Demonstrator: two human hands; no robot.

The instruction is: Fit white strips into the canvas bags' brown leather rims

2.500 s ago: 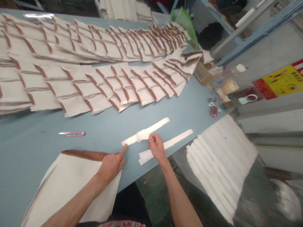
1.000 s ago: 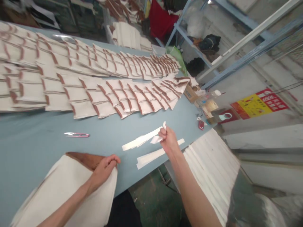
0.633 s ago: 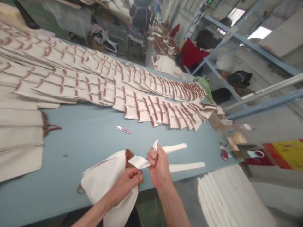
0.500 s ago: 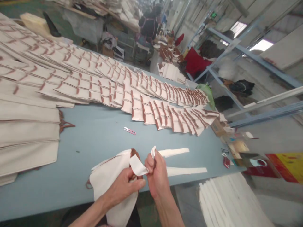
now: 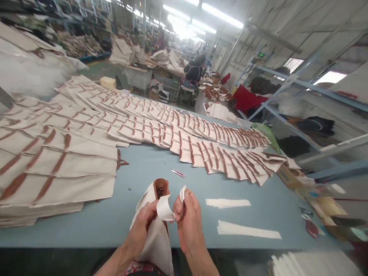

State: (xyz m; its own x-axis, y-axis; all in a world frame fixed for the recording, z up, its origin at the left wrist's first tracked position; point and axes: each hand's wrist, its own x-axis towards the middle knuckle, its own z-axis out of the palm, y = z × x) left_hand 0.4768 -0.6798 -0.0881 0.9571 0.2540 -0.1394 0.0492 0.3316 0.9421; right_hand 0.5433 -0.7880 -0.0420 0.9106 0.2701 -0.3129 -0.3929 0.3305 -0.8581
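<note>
My left hand [image 5: 140,226] is closed on a cream fabric piece [image 5: 157,239] with a brown inside, its brown open end [image 5: 161,185] facing up and away from me. The piece hangs down over the table's near edge towards my lap. A curled white strip [image 5: 164,209] spans from my left fingers, at the piece's brown edge, to my right hand [image 5: 190,219]. The right fingers are closed round the strip, and its other end sticks up above them. Pink-handled thread snips [image 5: 178,173] lie on the blue-green table [image 5: 143,165] beyond my hands.
Flat white strips [image 5: 228,202] lie in two groups to the right. Overlapping rows of cream pieces with brown bands [image 5: 198,147] run across the table. A larger stack [image 5: 83,180] is at left. Shelving [image 5: 276,88] stands at right, and a person [image 5: 194,71] is further back.
The view has tilted up and shifted left, showing more of the room and the left stack. The cream piece's brown end now faces more towards the camera. Both hands keep their holds.
</note>
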